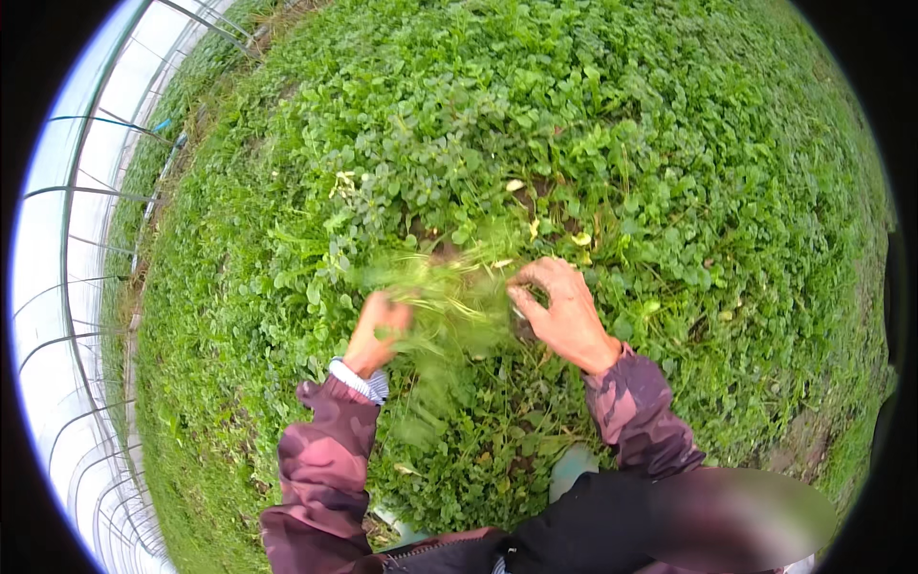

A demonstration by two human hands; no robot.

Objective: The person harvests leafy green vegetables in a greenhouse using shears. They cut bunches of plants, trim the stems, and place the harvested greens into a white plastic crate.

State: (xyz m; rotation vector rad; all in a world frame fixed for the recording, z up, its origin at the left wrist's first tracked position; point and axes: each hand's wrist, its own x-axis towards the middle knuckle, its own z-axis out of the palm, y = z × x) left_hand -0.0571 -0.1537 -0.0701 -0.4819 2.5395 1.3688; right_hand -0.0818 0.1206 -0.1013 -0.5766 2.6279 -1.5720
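Note:
My left hand point(379, 331) is closed around the near end of a loose bunch of pulled green plants point(448, 290) with thin pale stems. The bunch is blurred and spreads out between my two hands. To its right, my right hand point(563, 308) is bent, with thumb and forefinger curled towards each other close to the soil. A small whitish bit shows under that thumb, and I cannot tell whether the fingers grip anything. Low leafy greens point(473, 430) grow densely below and around both hands.
Yellowed leaves point(581, 239) and patches of brown soil point(534, 194) show ahead of my hands. A plastic-covered greenhouse wall with metal hoops point(72, 188) curves along the left. A boot-like pale green shape point(572, 470) shows near my body.

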